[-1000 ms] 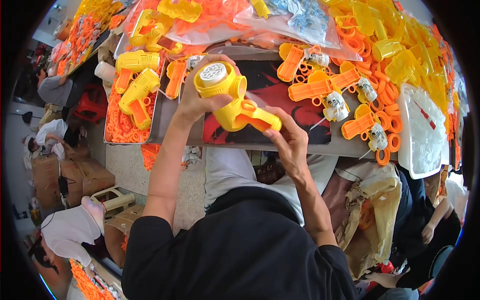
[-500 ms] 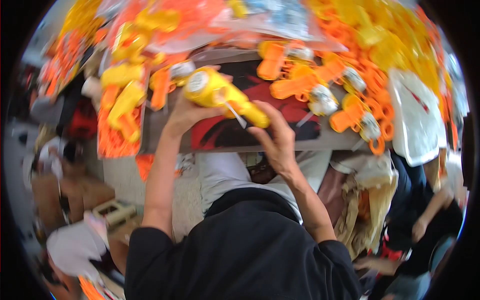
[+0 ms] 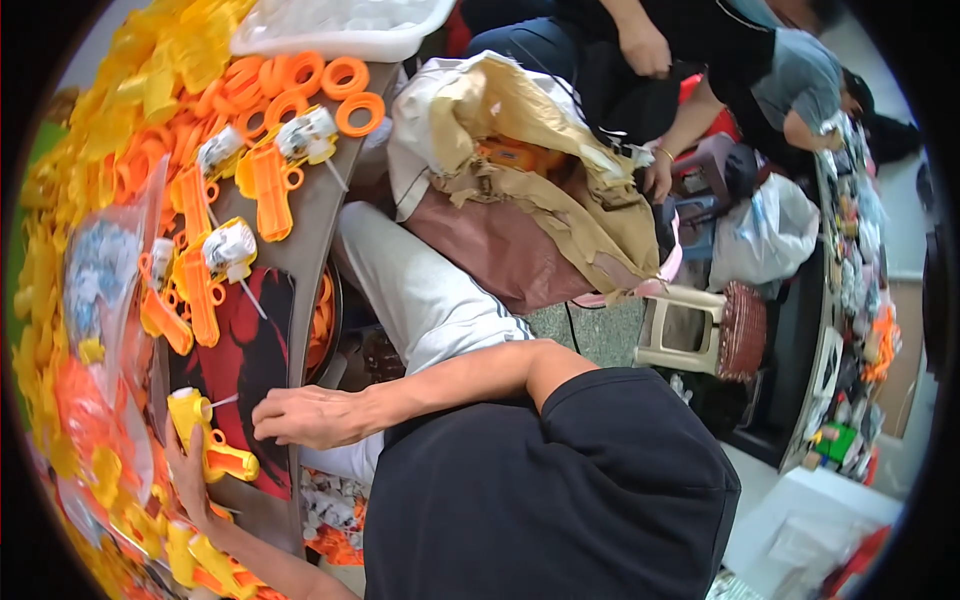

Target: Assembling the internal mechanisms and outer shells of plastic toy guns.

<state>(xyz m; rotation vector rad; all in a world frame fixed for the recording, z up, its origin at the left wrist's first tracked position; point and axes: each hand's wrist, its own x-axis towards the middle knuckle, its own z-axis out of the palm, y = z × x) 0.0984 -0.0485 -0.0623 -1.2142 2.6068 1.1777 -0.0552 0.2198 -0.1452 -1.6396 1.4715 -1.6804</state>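
My left hand [image 3: 187, 468] is wrapped round a yellow toy gun [image 3: 212, 440] at the lower left, above the table's dark red and black mat [image 3: 265, 355]. A thin white stick [image 3: 224, 401] juts from the toy toward my right hand [image 3: 310, 416]. That hand is closed, its fingers curled down near the tip of the stick; what they hold, if anything, is hidden. Several orange toy guns [image 3: 265, 190] with white heads and thin sticks lie farther up the table, beside a pile of orange rings [image 3: 345, 75].
Yellow parts [image 3: 110, 120] and plastic bags [image 3: 105, 260] heap along the left. A white tray [image 3: 340, 30] stands at the top. Right of the table are a torn sack [image 3: 520, 240], a beige stool [image 3: 655, 330] and a person's hand [image 3: 645, 48]. More yellow toys [image 3: 190, 555] lie at lower left.
The view has swung to the right, bringing the sack and stool in closer. My right hand has come away from the yellow toy gun; my left still holds it.
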